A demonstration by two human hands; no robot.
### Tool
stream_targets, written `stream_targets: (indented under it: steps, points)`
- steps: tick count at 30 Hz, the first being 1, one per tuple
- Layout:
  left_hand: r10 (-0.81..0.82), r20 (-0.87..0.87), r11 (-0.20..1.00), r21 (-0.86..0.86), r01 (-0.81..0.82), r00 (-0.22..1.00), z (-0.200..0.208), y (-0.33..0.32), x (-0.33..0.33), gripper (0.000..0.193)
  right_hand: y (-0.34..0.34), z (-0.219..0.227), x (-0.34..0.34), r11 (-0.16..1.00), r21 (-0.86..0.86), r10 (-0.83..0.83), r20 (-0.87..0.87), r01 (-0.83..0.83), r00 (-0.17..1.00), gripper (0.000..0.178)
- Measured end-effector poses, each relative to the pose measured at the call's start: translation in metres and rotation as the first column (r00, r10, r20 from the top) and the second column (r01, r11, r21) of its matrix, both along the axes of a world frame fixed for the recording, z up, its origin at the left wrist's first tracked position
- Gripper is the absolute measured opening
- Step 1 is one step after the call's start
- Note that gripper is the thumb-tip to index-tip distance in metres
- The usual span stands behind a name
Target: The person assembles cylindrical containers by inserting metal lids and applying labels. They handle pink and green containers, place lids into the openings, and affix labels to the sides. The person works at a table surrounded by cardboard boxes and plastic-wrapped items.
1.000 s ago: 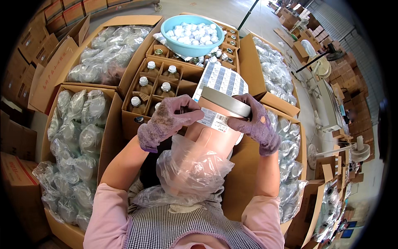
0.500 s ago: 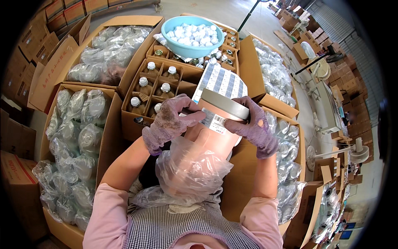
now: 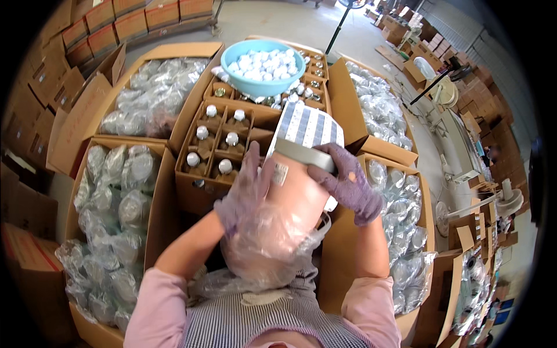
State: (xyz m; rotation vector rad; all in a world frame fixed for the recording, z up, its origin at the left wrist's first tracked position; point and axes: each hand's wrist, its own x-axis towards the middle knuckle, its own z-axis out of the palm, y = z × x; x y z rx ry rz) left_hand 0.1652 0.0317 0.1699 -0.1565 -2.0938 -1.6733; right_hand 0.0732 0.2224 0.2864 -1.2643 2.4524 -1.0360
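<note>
A large pinkish jar (image 3: 299, 188) with a wide grey lid (image 3: 304, 153) leans away from me, its lower part inside a clear plastic bag (image 3: 261, 243). On the jar's side, just under the lid, is a small white label (image 3: 279, 174). My left hand (image 3: 249, 188), in a dirty purple glove, lies along the jar's left side with its fingers stretched out. Gloved the same way, my right hand (image 3: 351, 182) grips the right side at the lid and shoulder. Behind the lid lies a sheet of labels (image 3: 313, 124), white with grey-blue rows.
Ahead, a divided carton (image 3: 200, 184) holds white-capped bottles. A light blue basin (image 3: 232, 72) of white caps rests on another carton. Open cartons of plastic-wrapped jars stand on the left (image 3: 161, 203) and right (image 3: 428, 232). A stand fan (image 3: 505, 203) is far right.
The jar has turned, carrying its label to the left. My left hand has gone from pressing the label with bent fingers to lying flat along the jar. My right hand keeps its grip.
</note>
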Motion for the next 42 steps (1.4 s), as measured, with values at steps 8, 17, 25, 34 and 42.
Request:
stream_targets:
  steps: [8,17,25,34,42]
  points:
    - [0.292,0.258,0.874,-0.463,-0.148,0.921,0.013,-0.001,0.074,0.065,-0.005,0.002,-0.007,0.988,-0.047,0.135,-0.204,-0.148,0.97,0.034]
    - [0.363,0.495,0.786,-0.617,0.026,0.789,-0.001,0.011,0.078,0.046,-0.035,0.003,0.018,0.656,-0.372,0.32,-0.651,-0.657,0.688,0.035]
    - [-0.07,0.021,0.91,0.41,0.055,0.997,0.018,-0.03,0.035,0.052,-0.057,-0.03,0.009,0.35,-0.93,0.61,0.136,-0.112,0.78,0.053]
    - [0.085,-0.144,0.982,0.18,-0.059,0.986,0.05,-0.036,0.026,0.07,-0.048,-0.055,-0.027,0.762,-0.641,0.082,-0.047,-0.093,0.996,0.045]
    - [0.19,-0.192,0.948,0.293,-0.128,0.963,0.08,-0.017,0.009,0.094,-0.029,-0.094,-0.056,0.556,-0.807,0.395,0.466,0.198,0.792,0.071]
